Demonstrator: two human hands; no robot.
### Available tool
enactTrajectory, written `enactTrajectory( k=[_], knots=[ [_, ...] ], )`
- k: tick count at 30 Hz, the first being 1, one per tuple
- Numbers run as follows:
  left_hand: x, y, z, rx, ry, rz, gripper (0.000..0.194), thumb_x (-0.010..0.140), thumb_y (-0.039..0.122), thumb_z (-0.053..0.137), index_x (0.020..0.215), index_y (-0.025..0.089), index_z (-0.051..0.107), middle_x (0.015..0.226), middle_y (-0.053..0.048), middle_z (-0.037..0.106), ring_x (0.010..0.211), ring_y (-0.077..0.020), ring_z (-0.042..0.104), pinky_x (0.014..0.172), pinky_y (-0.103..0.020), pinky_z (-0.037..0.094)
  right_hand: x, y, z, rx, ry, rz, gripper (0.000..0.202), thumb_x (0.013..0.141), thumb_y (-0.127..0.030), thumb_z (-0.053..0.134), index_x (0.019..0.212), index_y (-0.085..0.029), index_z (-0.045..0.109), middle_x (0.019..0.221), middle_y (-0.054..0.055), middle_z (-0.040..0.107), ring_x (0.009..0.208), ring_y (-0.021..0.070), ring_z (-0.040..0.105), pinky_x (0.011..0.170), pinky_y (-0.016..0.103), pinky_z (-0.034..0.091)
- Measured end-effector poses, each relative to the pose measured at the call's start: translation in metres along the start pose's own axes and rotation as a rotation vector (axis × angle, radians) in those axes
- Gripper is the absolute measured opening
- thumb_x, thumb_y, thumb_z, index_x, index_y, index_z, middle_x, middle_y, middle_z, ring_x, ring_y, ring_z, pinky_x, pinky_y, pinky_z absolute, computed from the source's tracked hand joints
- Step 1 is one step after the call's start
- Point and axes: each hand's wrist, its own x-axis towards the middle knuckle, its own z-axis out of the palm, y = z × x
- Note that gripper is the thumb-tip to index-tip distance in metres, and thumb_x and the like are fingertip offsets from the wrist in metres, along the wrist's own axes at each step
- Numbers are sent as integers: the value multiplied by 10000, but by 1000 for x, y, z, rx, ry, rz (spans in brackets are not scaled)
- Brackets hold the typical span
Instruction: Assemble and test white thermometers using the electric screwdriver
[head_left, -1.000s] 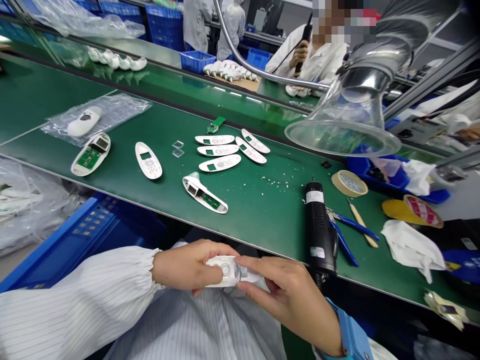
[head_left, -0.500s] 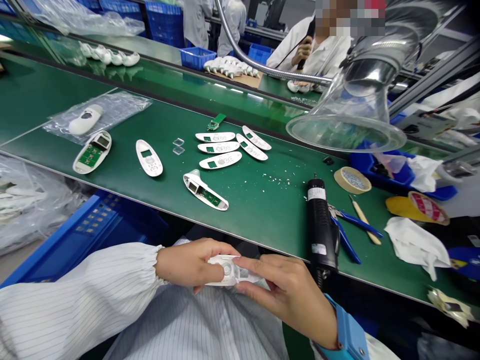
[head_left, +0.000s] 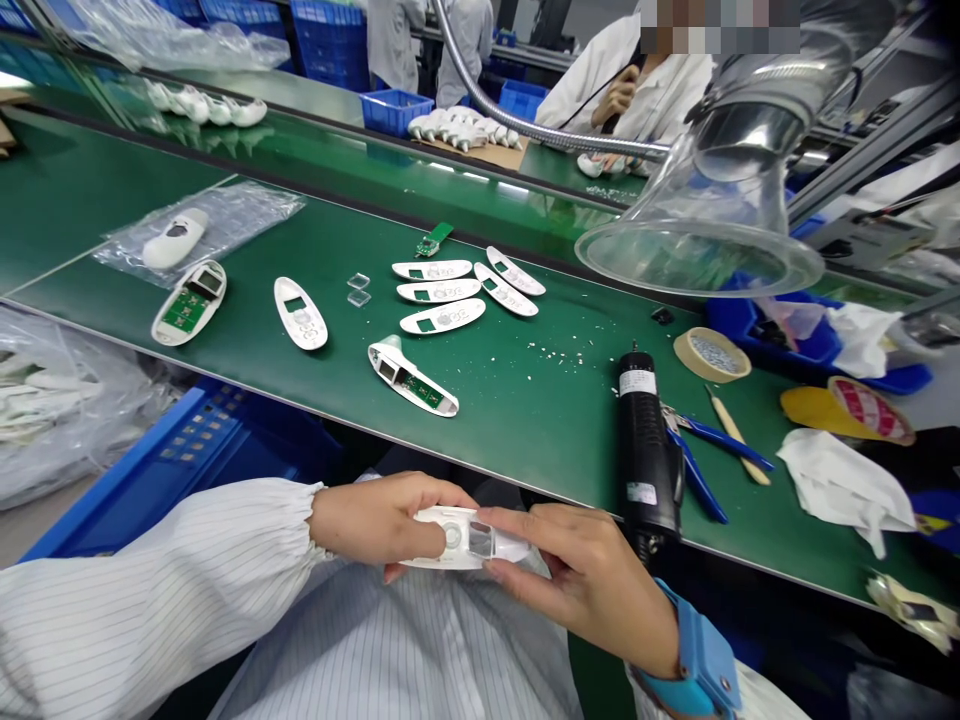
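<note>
My left hand grips one end of a white oval plastic cover just off the table's front edge, thumb pressed on its face. A clear window piece lies at the cover's rectangular opening. My right hand has thumb and index finger at the two long edges of the cover, beside that window. On the table ahead lie a white housing with a green circuit board, similar white covers and two small clear windows. Another board-filled housing rests at the left.
At the right are a black electric screwdriver, blue-handled pliers, a wooden-handled tool, a tape ring of small parts and a white cloth. A clear funnel hood hangs above. A co-worker sits across.
My right fingers have shifted slightly right, leaving more of the clear window showing at the cover's opening. My left hand keeps its grip on the cover.
</note>
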Motion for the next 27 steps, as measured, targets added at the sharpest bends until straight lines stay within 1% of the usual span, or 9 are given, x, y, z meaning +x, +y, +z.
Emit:
enactTrajectory(
  k=[5, 10, 12, 14, 17, 20, 22, 24, 27],
  knots=[
    [-1, 4, 1, -13, 14, -1, 354, 765, 251, 467, 1109, 195, 527, 712, 22, 468, 448, -35, 397, 384, -128, 377, -2, 0, 0, -9, 25, -8, 331, 783, -282, 590, 1098, -180, 591, 598, -25, 534, 485, 58, 415, 475, 178, 338],
    [0, 9, 1, 9, 13, -11, 356, 788, 316, 456, 1115, 186, 515, 736, 12, 483, 458, -37, 400, 388, -134, 375, -3, -1, -1, -34, 20, 16, 403, 782, -296, 588, 1151, -140, 545, 514, -54, 414, 446, 56, 375, 442, 173, 312],
    [0, 9, 1, 8, 11, -16, 380, 788, 317, 457, 1146, 197, 502, 764, 2, 494, 481, -42, 408, 402, -136, 384, -6, -1, -1, -42, 44, 56, 415, 775, -315, 597, 1146, -139, 537, 498, -66, 354, 432, 55, 355, 429, 172, 297],
    [-1, 9, 1, 2, 20, -13, 381, 785, 294, 455, 1153, 204, 503, 762, 1, 495, 491, -45, 414, 405, -132, 386, -11, -1, 1, -10, 106, 149, 388, 775, -334, 597, 1112, -150, 536, 501, -71, 311, 426, 54, 333, 422, 170, 281],
    [-3, 9, 2, -11, 73, 4, 378, 783, 267, 444, 1151, 205, 507, 745, 4, 501, 467, -39, 412, 394, -128, 377, -19, -3, 10, 170, 201, 402, 327, 795, -366, 568, 1035, -148, 532, 511, -72, 276, 436, 56, 304, 429, 171, 270],
    [-4, 9, 5, -16, 135, 36, 395, 779, 257, 443, 1168, 215, 497, 764, 2, 521, 441, -30, 396, 385, -132, 370, -23, -6, 27, 474, 200, 616, 336, 806, -433, 531, 972, -141, 536, 508, -67, 265, 454, 63, 274, 442, 187, 249],
    [-4, 7, 7, -8, 158, 52, 415, 768, 236, 449, 1181, 217, 487, 756, 4, 520, 440, -33, 395, 388, -138, 374, -21, -9, 37, 674, 167, 663, 346, 812, -465, 507, 927, -142, 551, 513, -57, 268, 476, 69, 262, 456, 198, 235],
    [-3, 5, 10, 7, 182, 59, 440, 763, 223, 450, 1203, 222, 469, 733, 8, 512, 444, -41, 402, 396, -146, 384, -16, -13, 44, 842, 143, 661, 360, 820, -482, 485, 922, -146, 563, 533, -44, 278, 497, 71, 239, 464, 206, 213],
    [-2, 1, 12, 32, 224, 54, 474, 767, 225, 442, 1240, 244, 432, 712, 12, 510, 449, -56, 418, 399, -158, 392, -8, -17, 49, 988, 151, 650, 401, 816, -514, 473, 953, -153, 581, 542, -41, 266, 489, 64, 177, 455, 207, 172]
  ],
)
